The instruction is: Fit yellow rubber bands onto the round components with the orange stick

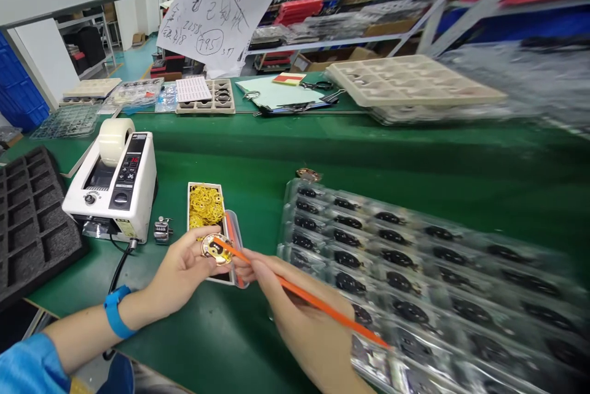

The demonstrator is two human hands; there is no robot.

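Between the thumb and fingers of my left hand (173, 274) is a small round gold-rimmed part (211, 251) with a dark patch on its face; it looks like a watch part. My right hand (306, 326) grips a long, thin orange stick-like tool (329, 308) like a pen. Its tip reaches the face of the round part. Just behind the hands, a white box (190, 197) holds a heap of thin yellow ring-like pieces (205, 203). A clear lid-like plastic piece (236, 228) lies along the box's right side, partly covered by my fingers.
Clear plastic trays (369, 252) with rows of dark oval parts fill the right side. A white tape dispenser (133, 179) and a small metal counter (162, 229) stand left. A black foam tray (32, 222) lies far left. A beige tray (415, 83) rests on the back ledge.
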